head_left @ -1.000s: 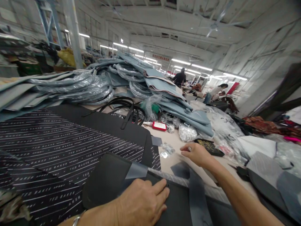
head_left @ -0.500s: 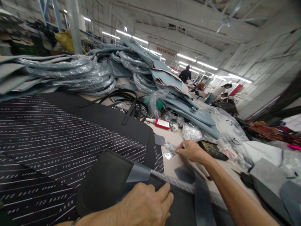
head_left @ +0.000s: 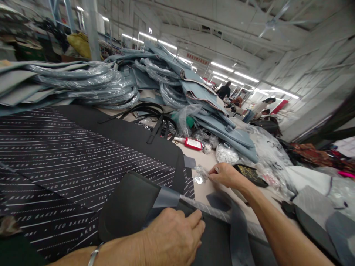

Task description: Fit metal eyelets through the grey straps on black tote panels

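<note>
My left hand (head_left: pixel 173 236) lies on a black bag panel (head_left: pixel 127 207), its fingers bent and pressed together over the panel's edge. Beneath that hand a grey-blue strip (head_left: pixel 166 197) crosses the panel. My right hand (head_left: pixel 226 174) reaches to the tabletop, thumb and fingertips pinched beside a small heap of shiny, flat metal discs (head_left: pixel 200 175). A small greyish spot shows at those fingertips; what they hold is too small to tell. Another grey-blue strip (head_left: pixel 238 229) loops down below my right wrist. Close to the discs lies a small grey square (head_left: pixel 189 162).
Striped, lettered black lining (head_left: pixel 91 162) covers the left side. Behind are black straps (head_left: pixel 158 129), a red bottle (head_left: pixel 193 144), a bag of silvery parts (head_left: pixel 226 154) and a black tray of gold pieces (head_left: pixel 251 175). Blue-grey panels (head_left: pixel 199 90) are piled at the back; people work far off.
The view has shifted slightly. My right hand stays at the discs, its fingertips moving only a little at the heap's edge. My left hand keeps its place on the panel.
</note>
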